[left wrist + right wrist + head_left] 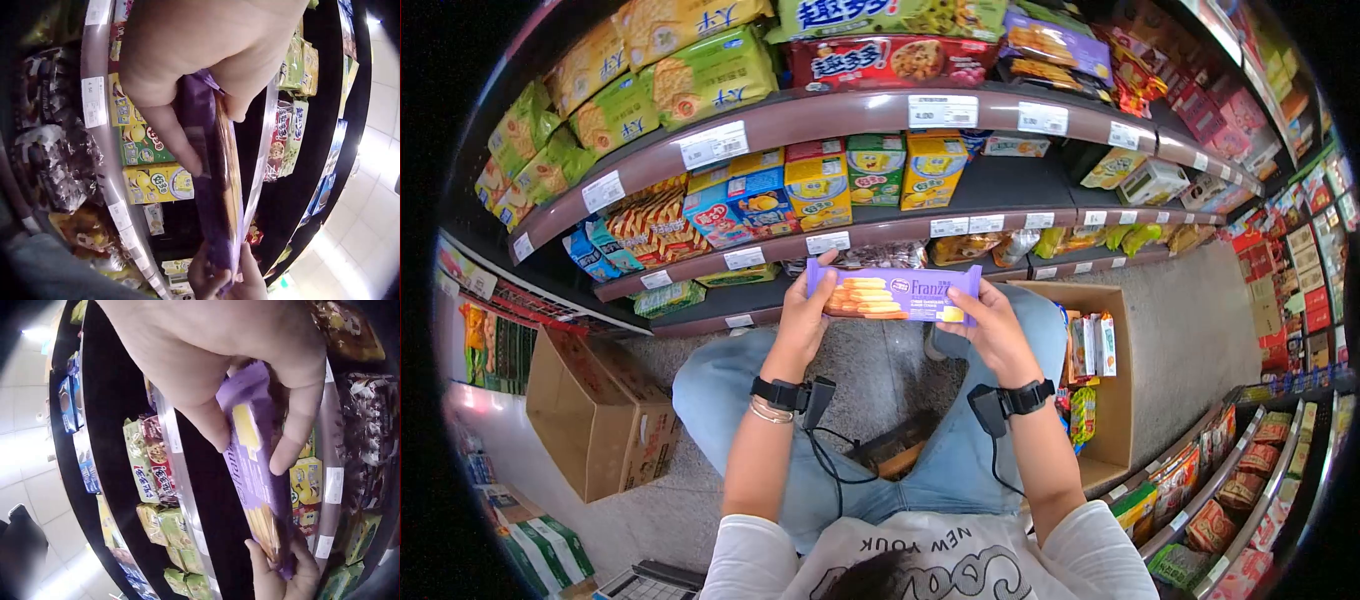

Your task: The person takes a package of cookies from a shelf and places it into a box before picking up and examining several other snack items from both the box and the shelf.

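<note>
A purple packet of finger-shaped biscuits (890, 294) is held level between both hands, above the person's lap in the head view. The left hand (803, 318) pinches its left end, thumb on the front. At its other end the right hand (997, 328) grips the corner, thumb on the printed face. The left wrist view shows the packet (215, 181) edge-on, with the left hand (206, 56) around its near end. In the right wrist view the packet's front (253, 469) is visible under the right hand (231, 356).
Shelves with price tags (713, 144) hold biscuit packs (710, 80) and small boxes (817, 185) in front. An open carton (1117, 400) with packs inside stands right of the legs; another carton (590, 420) stands on the left. More shelving (1190, 500) is at lower right.
</note>
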Demonstrator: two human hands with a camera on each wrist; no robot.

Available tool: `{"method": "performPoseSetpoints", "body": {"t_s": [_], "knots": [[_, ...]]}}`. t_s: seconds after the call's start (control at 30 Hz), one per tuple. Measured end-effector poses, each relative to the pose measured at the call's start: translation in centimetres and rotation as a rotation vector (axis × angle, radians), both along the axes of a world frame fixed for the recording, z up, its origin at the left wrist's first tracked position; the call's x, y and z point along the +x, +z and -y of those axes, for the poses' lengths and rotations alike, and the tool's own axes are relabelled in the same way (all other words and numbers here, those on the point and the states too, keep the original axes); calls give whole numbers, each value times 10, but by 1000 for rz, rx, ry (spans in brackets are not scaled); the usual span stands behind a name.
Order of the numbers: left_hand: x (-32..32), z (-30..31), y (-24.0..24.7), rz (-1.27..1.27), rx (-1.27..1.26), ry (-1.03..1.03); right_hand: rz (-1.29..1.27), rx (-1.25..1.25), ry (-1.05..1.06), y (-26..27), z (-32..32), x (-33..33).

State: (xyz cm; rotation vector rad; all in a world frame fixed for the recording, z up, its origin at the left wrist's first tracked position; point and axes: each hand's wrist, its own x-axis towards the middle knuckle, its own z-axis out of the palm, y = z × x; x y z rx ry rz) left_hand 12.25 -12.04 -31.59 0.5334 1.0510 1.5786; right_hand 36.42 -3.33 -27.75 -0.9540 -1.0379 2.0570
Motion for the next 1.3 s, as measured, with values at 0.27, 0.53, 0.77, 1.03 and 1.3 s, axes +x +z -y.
{"method": "performPoseSetpoints", "body": {"t_s": [0.27, 0.53, 0.77, 1.03, 1.3], "knots": [[-11, 12, -9, -21, -131, 158, 38, -103, 209, -56, -42, -43], [-21, 11, -30, -80, -210, 289, -100, -185, 258, -66, -35, -47], [-12, 4, -62, -279, -203, 395, -167, -95, 339, -85, -19, -47], [7, 2, -62, -784, -462, 300, -218, -64, 439, -69, -4, -56], [29, 2, -71, -888, -151, -2, -229, 41, 428, -85, 5, -65]]}}
